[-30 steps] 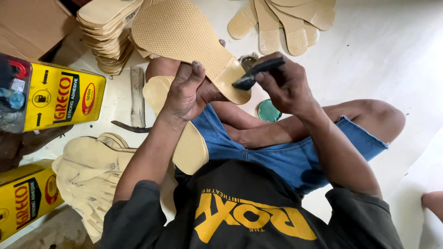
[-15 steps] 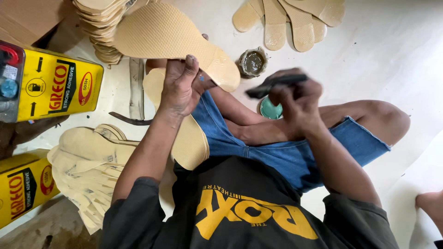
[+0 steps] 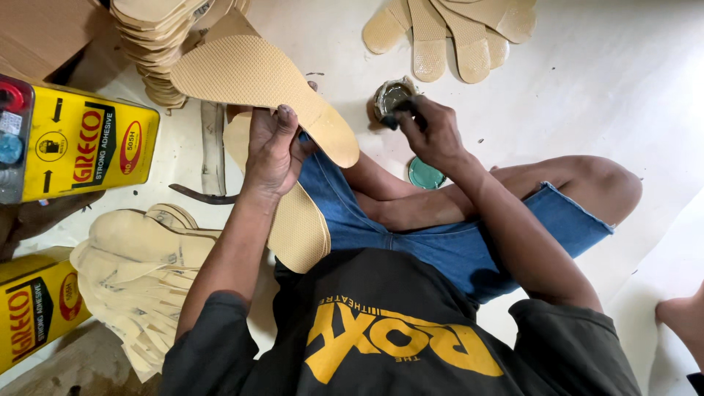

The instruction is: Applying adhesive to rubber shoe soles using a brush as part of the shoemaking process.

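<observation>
The left hand (image 3: pixel 273 150) has its grip closed on a tan shoe sole (image 3: pixel 257 84): the thumb lies on top, the fingers are under it, and the sole is held up in the air with its textured face to the camera, the wide end pointing to about 10 o'clock. The right hand (image 3: pixel 433 132) is closed around a small dark brush (image 3: pixel 400 114), and its tip is down in a small round tin (image 3: pixel 392 95) that stands on the floor (image 3: pixel 623 88) at about 12 o'clock from the knees. A green lid (image 3: pixel 425 174) lies on the floor just beside the right wrist.

Under the left forearm, a few more soles (image 3: pixel 297 224) rest on the thigh, on the blue shorts (image 3: pixel 440 249). Further out, at 1 o'clock, a fan of soles (image 3: pixel 447 33) lies spread on the floor, apart from the others; I judge that these are already coated, but no gloss is visible to prove it. At 11 o'clock a high stack of soles (image 3: pixel 154 44) stands, and at 8 o'clock a loose heap of soles (image 3: pixel 139 271) lies. So it seems only a small part is finished and much is left. The held sole looks dry.

Two yellow rectangular cans (image 3: pixel 81 147) are at 9 o'clock; the lower one is cut off by the edge. A curved dark tool (image 3: pixel 202 196) lies near them; I cannot say what it is. The content of the tin is hard to see, and the bristles are hidden. At 4 o'clock part of another person's foot (image 3: pixel 682 315) enters the picture.
</observation>
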